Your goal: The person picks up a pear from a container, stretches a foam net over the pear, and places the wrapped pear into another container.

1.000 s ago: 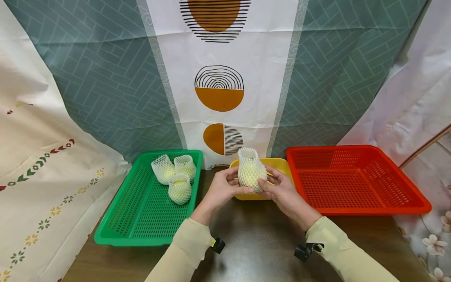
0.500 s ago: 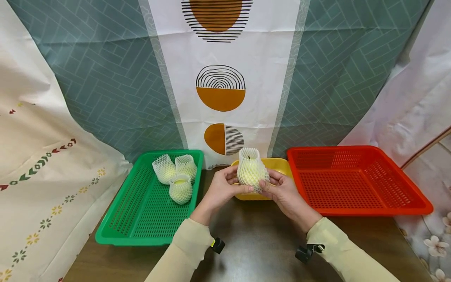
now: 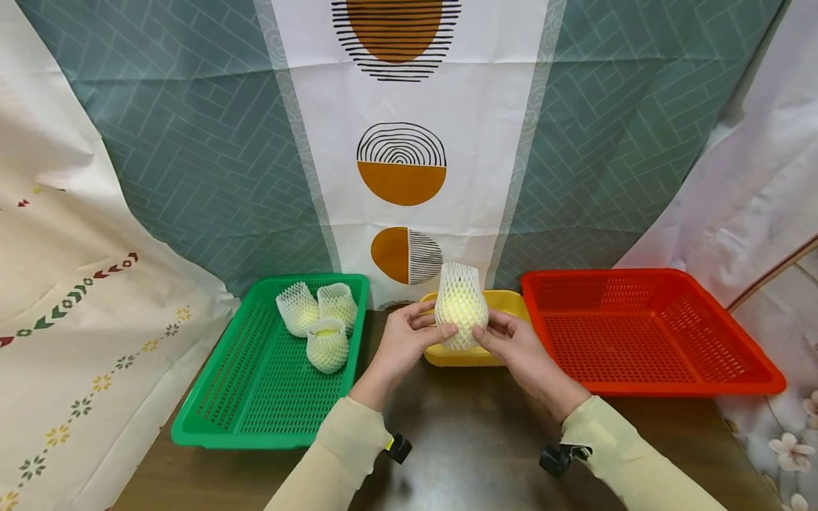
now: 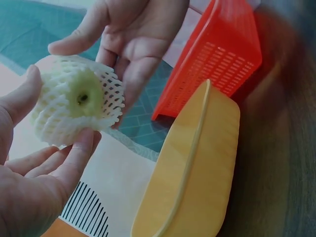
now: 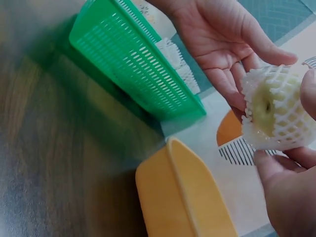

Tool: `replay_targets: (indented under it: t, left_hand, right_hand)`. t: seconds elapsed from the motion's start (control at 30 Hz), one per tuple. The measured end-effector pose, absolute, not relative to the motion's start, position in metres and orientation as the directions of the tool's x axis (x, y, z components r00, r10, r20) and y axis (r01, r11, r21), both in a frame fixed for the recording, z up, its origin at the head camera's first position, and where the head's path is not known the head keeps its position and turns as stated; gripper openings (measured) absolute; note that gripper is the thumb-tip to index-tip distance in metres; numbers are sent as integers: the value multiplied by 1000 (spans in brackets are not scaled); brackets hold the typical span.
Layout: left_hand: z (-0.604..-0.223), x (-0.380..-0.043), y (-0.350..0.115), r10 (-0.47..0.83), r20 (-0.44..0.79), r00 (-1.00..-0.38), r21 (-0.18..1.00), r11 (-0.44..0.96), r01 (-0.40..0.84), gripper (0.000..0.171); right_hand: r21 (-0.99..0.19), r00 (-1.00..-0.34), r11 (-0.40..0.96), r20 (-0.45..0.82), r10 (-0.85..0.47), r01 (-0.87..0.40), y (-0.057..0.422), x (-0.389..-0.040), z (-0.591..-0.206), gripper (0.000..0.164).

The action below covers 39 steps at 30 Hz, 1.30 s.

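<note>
A pale green apple (image 3: 461, 309) in a white foam net sleeve is held up between my two hands, over a yellow bin. My left hand (image 3: 397, 344) grips its left side, with the thumb on the front. On the other side my right hand (image 3: 522, 353) holds it the same way, thumb also in front. The foam net (image 4: 52, 121) extends above the fruit as a loose collar in the head view. Both wrist views show the apple's dimpled end (image 5: 266, 107) through the net's opening.
The yellow bin (image 3: 469, 358) stands behind and below the hands. At left, a green basket (image 3: 275, 408) contains three net-wrapped fruits (image 3: 327, 348) in its far right part. A red basket (image 3: 620, 341) stands at right. Patterned cloth (image 3: 402, 213) hangs behind the brown table (image 3: 460, 440).
The apple has tilted in my hands, its net collar leaning toward me and then back upright, and now sits slightly farther right. Both hands keep their hold; the baskets stay put.
</note>
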State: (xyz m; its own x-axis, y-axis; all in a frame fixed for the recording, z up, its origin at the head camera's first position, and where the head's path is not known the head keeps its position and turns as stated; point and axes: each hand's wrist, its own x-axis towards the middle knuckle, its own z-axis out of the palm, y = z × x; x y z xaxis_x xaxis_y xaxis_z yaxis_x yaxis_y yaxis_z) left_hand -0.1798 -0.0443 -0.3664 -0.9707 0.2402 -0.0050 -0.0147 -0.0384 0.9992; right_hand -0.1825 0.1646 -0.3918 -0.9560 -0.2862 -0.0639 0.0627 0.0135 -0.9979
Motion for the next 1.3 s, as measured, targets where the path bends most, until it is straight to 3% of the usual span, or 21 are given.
replay_targets:
  t: [0.17, 0.4, 0.8, 1.1, 1.3]
  left_hand:
    - [-379, -188, -42, 231, 45, -972, 998, -53, 34, 57]
    - [-384, -191, -35, 219, 125, -968, 992, -30, 122, 56]
    - [-356, -178, -37, 226, 66, -972, 994, 67, 83, 53]
    - [-373, -193, -46, 206, 83, -975, 996, -38, 77, 57]
    - [-375, -197, -46, 158, 50, -986, 994, 91, 65, 59]
  right_hand:
    - [-994, -974, -91, -44, -221, 66, 162, -185, -389, 66]
    - [-993, -983, -114, -1, -185, 23, 156, -189, -390, 68]
    - [-997, -994, -72, -5, -112, 13, 152, -192, -387, 69]
    - [-997, -996, -76, 9, -92, -1, 148, -193, -380, 72]
    - [-996, -995, -85, 36, -90, -28, 145, -193, -382, 71]
